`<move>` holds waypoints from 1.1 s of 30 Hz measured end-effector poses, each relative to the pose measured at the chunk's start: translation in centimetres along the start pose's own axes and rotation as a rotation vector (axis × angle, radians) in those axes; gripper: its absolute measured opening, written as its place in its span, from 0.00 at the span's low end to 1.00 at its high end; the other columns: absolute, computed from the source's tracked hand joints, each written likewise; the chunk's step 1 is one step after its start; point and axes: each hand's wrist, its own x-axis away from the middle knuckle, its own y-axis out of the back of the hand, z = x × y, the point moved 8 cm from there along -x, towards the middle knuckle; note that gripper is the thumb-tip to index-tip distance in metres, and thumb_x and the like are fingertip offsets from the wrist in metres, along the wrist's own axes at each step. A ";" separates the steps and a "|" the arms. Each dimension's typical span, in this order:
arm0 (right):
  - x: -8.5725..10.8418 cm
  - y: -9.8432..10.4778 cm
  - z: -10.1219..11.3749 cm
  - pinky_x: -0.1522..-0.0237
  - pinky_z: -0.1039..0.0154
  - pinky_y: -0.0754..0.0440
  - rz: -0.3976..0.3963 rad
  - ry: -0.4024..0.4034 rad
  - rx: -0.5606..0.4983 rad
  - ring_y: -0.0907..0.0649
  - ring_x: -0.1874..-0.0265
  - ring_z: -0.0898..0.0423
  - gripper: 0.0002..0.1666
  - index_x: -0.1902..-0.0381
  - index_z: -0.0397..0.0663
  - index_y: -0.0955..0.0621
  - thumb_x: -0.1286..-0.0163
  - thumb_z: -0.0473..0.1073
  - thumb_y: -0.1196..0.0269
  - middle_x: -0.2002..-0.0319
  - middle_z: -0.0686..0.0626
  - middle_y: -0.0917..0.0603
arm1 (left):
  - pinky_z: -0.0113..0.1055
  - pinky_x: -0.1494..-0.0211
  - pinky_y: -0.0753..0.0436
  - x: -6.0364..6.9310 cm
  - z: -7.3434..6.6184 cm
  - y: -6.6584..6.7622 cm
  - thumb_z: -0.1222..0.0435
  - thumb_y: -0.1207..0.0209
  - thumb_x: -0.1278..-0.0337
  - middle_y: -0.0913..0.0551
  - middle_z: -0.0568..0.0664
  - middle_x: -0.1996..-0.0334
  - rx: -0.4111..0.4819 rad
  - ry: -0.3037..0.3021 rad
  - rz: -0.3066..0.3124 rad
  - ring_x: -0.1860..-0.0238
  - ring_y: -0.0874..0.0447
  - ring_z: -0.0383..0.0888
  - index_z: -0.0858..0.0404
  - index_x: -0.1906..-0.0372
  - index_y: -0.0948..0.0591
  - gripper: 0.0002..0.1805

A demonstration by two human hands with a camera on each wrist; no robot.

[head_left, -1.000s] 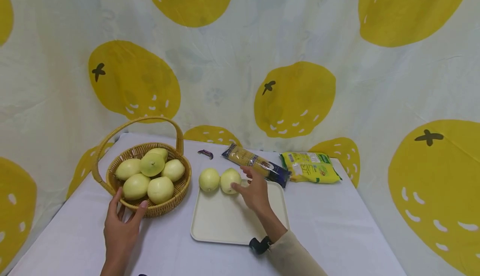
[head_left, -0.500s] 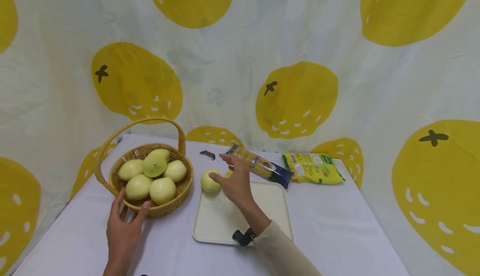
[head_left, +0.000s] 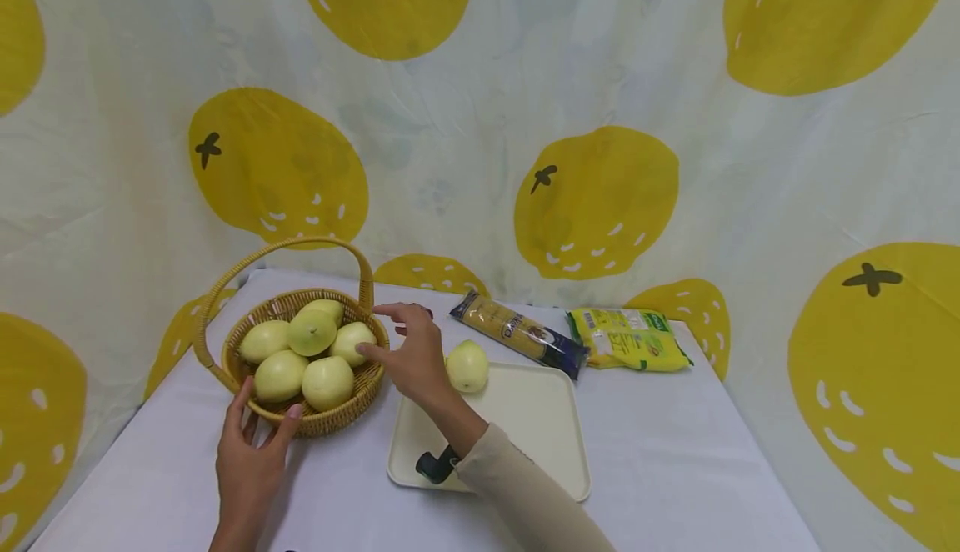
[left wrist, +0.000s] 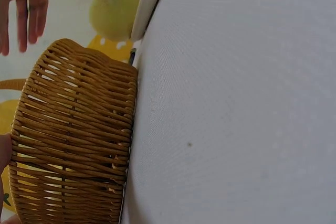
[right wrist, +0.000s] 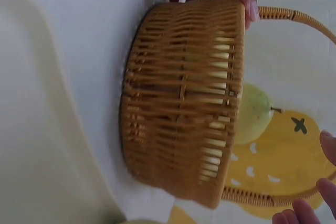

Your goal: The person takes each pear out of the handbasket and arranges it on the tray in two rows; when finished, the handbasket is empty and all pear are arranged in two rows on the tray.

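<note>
My left hand (head_left: 251, 464) holds the near left rim of a wicker basket (head_left: 330, 425), its thumb and index finger spread along the edge. Several pale yellow-green pears (head_left: 280, 375) fill the basket; one with a stem (right wrist: 254, 114) rises above the rim in the right wrist view. My right hand (head_left: 412, 360) hovers by the basket's right rim, fingers apart and nothing between them. Behind it, on the cream tray (head_left: 525, 444), sits one pear (head_left: 467, 366); a second pear (left wrist: 113, 13) shows in the left wrist view, hidden by my right hand in the head view.
At the back of the white-covered table (head_left: 667, 452) lie a pasta packet (head_left: 517, 331) and a yellow-green bag (head_left: 630, 338). The basket's tall handle (head_left: 285, 245) arches over the fruit. A curtain with a fruit print (head_left: 450, 102) hangs behind.
My right hand has moved left from the pears on the tray to the basket's right rim, carrying nothing. My left hand stays on the basket.
</note>
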 end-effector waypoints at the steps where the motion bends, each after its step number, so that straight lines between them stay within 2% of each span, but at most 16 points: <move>1: -0.1 -0.4 0.3 0.34 0.55 0.11 0.006 0.001 0.008 0.17 0.37 0.52 0.31 0.38 0.55 0.14 0.40 0.44 0.18 0.40 0.53 0.13 | 0.34 0.23 0.26 0.0 0.0 0.0 0.51 0.29 0.32 0.54 0.41 0.12 0.000 -0.001 0.001 0.14 0.50 0.59 0.42 0.13 0.48 0.52; 4: -0.4 -1.7 1.1 0.35 0.55 0.12 0.015 0.029 0.020 0.16 0.39 0.51 0.29 0.41 0.56 0.12 0.40 0.45 0.17 0.43 0.52 0.12 | 0.34 0.24 0.26 0.1 -0.1 0.0 0.51 0.29 0.32 0.54 0.41 0.12 -0.006 0.001 0.003 0.14 0.49 0.58 0.42 0.13 0.48 0.52; 9: -1.0 -3.8 2.0 0.42 0.69 0.17 0.032 0.074 0.082 0.16 0.45 0.54 0.23 0.47 0.58 0.10 0.40 0.46 0.17 0.47 0.54 0.11 | 0.36 0.23 0.25 0.1 -0.2 0.1 0.51 0.29 0.32 0.54 0.42 0.12 -0.007 -0.006 0.000 0.14 0.49 0.59 0.43 0.13 0.48 0.52; 12: -1.3 -5.0 2.2 0.46 0.73 0.18 0.042 0.081 0.105 0.16 0.47 0.54 0.21 0.48 0.58 0.09 0.39 0.46 0.18 0.47 0.54 0.11 | 0.35 0.24 0.25 -0.1 -0.1 0.1 0.52 0.30 0.32 0.54 0.43 0.12 0.002 -0.012 0.002 0.14 0.50 0.59 0.44 0.13 0.48 0.52; 16: -1.8 -6.2 2.2 0.46 0.73 0.19 0.041 0.091 0.139 0.16 0.47 0.55 0.18 0.50 0.58 0.09 0.38 0.46 0.19 0.46 0.55 0.11 | 0.31 0.25 0.24 -0.1 0.0 0.0 0.53 0.30 0.31 0.54 0.42 0.12 0.023 -0.015 0.012 0.14 0.50 0.59 0.45 0.13 0.48 0.52; 21: -2.3 -7.2 2.1 0.38 0.67 0.17 0.046 0.073 0.171 0.16 0.43 0.57 0.15 0.52 0.58 0.08 0.36 0.47 0.20 0.45 0.55 0.12 | 0.29 0.26 0.24 -0.2 -0.1 0.0 0.52 0.29 0.32 0.54 0.41 0.12 0.022 -0.022 0.013 0.14 0.49 0.59 0.45 0.13 0.48 0.52; 28: -2.6 -7.8 2.0 0.30 0.64 0.18 0.036 0.042 0.204 0.17 0.40 0.60 0.10 0.56 0.59 0.07 0.35 0.47 0.21 0.44 0.57 0.12 | 0.40 0.24 0.25 -0.3 0.1 -0.1 0.53 0.30 0.31 0.54 0.43 0.12 0.011 -0.024 0.019 0.14 0.50 0.59 0.47 0.12 0.49 0.52; 33: -2.7 -8.1 1.8 0.32 0.64 0.17 0.028 0.020 0.216 0.17 0.40 0.60 0.08 0.58 0.59 0.07 0.34 0.47 0.21 0.44 0.58 0.13 | 0.40 0.25 0.25 -0.3 0.1 0.0 0.53 0.29 0.31 0.55 0.44 0.12 0.009 -0.026 0.028 0.14 0.51 0.61 0.46 0.12 0.49 0.53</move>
